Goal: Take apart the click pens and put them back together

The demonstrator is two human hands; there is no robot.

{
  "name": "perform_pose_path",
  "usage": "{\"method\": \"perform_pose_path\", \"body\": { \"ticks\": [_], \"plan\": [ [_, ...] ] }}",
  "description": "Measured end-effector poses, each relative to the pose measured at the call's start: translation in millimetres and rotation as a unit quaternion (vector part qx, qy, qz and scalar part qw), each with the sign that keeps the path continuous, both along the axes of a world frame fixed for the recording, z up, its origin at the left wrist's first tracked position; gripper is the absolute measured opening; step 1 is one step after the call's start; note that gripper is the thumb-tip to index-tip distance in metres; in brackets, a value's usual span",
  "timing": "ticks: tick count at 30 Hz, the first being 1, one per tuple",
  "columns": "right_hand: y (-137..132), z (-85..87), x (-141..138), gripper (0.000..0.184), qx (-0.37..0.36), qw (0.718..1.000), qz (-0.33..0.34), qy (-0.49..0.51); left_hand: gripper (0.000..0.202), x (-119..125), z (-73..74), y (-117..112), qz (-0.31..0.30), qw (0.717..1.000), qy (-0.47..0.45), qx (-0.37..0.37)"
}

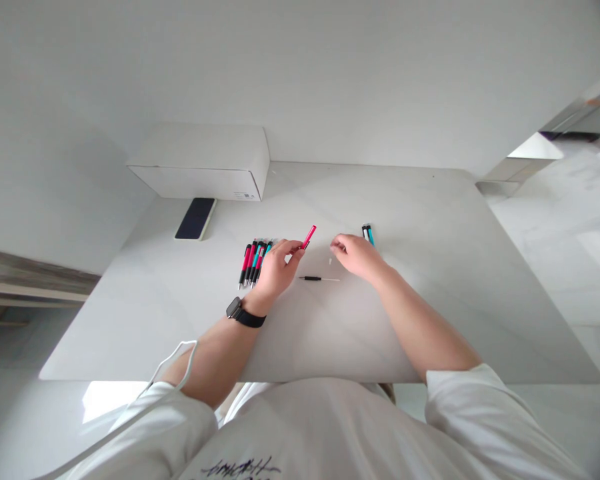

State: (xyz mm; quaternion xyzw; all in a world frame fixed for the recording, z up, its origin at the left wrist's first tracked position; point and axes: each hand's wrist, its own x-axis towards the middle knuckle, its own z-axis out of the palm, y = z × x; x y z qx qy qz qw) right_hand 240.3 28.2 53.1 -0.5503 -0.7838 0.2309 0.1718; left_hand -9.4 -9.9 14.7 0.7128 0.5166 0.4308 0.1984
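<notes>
My left hand [280,262] pinches a red pen barrel [309,236], which tilts up to the right, away from the other pens. To its right is my right hand [354,253], thumb and fingers drawn together; whatever is between them, if anything, is too small to make out. Between my hands, nearer to me, a black pen grip with a thin white refill [320,279] lies on the white table [325,333]. Several red, teal and black pens [251,263] lie side by side, partly behind my left hand. Two pens [368,233] with black and teal parts lie beyond my right hand, partly covered by it.
A white box [200,180] stands at the table's back left, against the wall. In front of it lies a phone [196,219] with a dark screen. A white cable [180,360] runs along my left arm, and a black watch [245,313] is on my left wrist.
</notes>
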Motion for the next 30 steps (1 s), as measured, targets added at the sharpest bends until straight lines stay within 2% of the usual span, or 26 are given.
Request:
{"method": "perform_pose_path", "body": {
  "ticks": [2, 5, 8, 11, 14, 16, 19, 22, 25, 30],
  "plan": [
    [1, -12.8, 0, 0.015, -0.032, 0.998, 0.014, -0.051, 0.016, 0, -1.5, 0, 0.003, 1.000, 0.004, -0.003],
    [-1, -26.7, -5, 0.013, -0.022, 0.995, 0.030, -0.088, 0.016, 1, -2.0, 0, 0.001, 1.000, 0.009, -0.006],
    [-1, -30.8, -8, 0.010, -0.016, 0.995, 0.040, -0.087, 0.016, 1, -1.1, -1, 0.001, 1.000, 0.014, -0.007],
    [0, -28.1, -8, 0.011, -0.026, 0.997, 0.038, -0.061, 0.015, 2, 0.2, -1, -0.003, 1.000, 0.019, -0.006],
    [3, -22.3, -6, 0.009, -0.028, 1.000, 0.007, 0.012, 0.016, 2, 1.9, -2, -0.012, 1.000, 0.026, -0.004],
    [5, -18.2, -4, 0.006, -0.027, 0.994, -0.027, 0.100, 0.016, 3, 3.4, -3, -0.020, 0.999, 0.029, -0.004],
    [8, -13.3, -3, 0.014, -0.031, 0.962, -0.059, 0.265, 0.015, 4, 5.6, -4, -0.036, 0.999, 0.039, -0.010],
    [10, -11.0, -4, 0.022, -0.042, 0.918, -0.058, 0.390, 0.015, 4, 6.9, -5, -0.043, 0.998, 0.053, -0.016],
    [8, -10.5, -6, 0.025, -0.042, 0.905, -0.052, 0.420, 0.015, 4, 7.4, -5, -0.049, 0.997, 0.059, -0.017],
    [6, -10.2, -8, 0.028, -0.021, 0.919, -0.056, 0.391, 0.016, 3, 8.5, -5, -0.058, 0.997, 0.056, -0.015]
  ]
}}
